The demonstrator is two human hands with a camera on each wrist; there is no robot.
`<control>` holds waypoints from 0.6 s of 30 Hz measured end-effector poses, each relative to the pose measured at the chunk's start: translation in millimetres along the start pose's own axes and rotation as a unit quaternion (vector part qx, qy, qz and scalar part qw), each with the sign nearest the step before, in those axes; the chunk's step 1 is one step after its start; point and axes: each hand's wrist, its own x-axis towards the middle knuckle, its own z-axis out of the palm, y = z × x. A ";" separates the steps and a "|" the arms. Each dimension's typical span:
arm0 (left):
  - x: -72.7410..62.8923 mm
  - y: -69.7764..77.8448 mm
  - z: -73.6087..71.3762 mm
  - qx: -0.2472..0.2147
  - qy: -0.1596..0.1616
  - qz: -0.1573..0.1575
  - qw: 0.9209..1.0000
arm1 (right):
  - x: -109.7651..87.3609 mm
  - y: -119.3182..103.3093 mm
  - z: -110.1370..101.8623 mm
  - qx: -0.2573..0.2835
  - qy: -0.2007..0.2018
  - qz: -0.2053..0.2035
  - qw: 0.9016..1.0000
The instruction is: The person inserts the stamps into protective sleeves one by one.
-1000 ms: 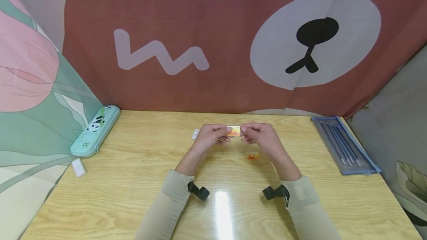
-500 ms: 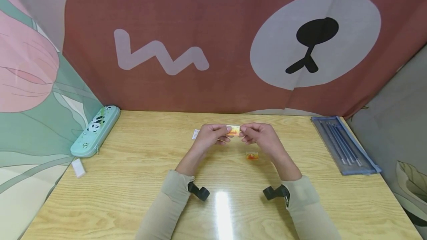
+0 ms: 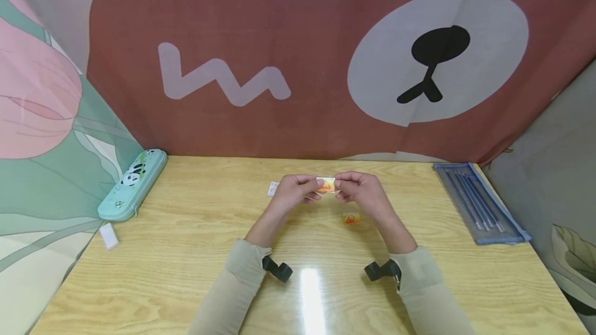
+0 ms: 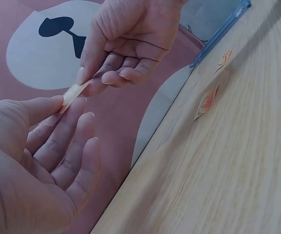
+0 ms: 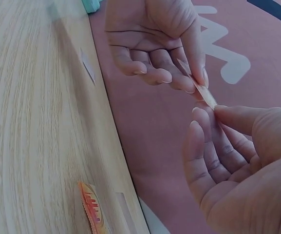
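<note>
Above the table near its far edge, both hands hold a small flat orange-and-yellow printed piece (image 3: 327, 184); its exact kind cannot be told. My left hand (image 3: 296, 188) pinches its left end between thumb and fingers, and my right hand (image 3: 359, 189) pinches the right end. Edge-on, the thin piece (image 5: 207, 95) spans from one thumb to the other in the right wrist view. A similar orange printed piece (image 3: 351, 218) lies on the table below my right hand. Behind my left hand, a small white printed piece (image 3: 272, 188) is partly hidden.
A mint panda pencil case (image 3: 133, 186) lies at the table's left edge, with a small white block (image 3: 109, 235) near it. At the right is a clear blue-edged pouch (image 3: 481, 203) holding pencils. A brown bear-print cloth (image 3: 261, 128) hangs behind the wooden table (image 3: 177, 273).
The right fingertips have shifted slightly left on the held piece, which stays between both hands. The head view has tilted a little; nothing on the table has moved.
</note>
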 end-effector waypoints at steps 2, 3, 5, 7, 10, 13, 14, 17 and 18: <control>-0.1 -0.7 0.0 0.006 -0.003 0.002 1.000 | 0.4 0.3 -0.4 -0.001 0.002 0.000 1.000; 0.1 -0.9 0.1 0.007 -0.004 0.003 1.000 | 0.5 0.3 -0.7 -0.002 0.002 0.000 1.000; 0.3 -1.1 -0.8 0.007 -0.003 0.008 1.000 | 1.5 -0.3 -0.2 -0.006 0.003 -0.001 1.000; -0.8 1.6 -1.5 0.022 0.001 0.021 1.000 | 2.7 -1.0 0.1 -0.012 0.006 -0.004 1.000; -2.8 7.1 -1.8 0.067 0.008 0.056 0.996 | 4.1 -2.2 -0.1 -0.021 0.011 -0.008 1.000; -5.2 11.1 -2.5 0.163 0.020 0.113 0.980 | 4.4 -3.0 -0.5 -0.030 0.015 -0.010 0.999; -5.9 11.3 -2.6 0.194 0.022 0.131 0.972 | 4.1 -2.7 -1.0 -0.032 0.017 -0.009 0.999; -9.5 13.1 -2.5 0.294 0.023 0.183 0.938 | 2.8 -1.1 -2.6 -0.033 0.023 -0.007 0.999; -11.1 13.9 -2.0 0.325 0.016 0.194 0.926 | 2.3 -0.5 -3.4 -0.032 0.024 -0.007 0.999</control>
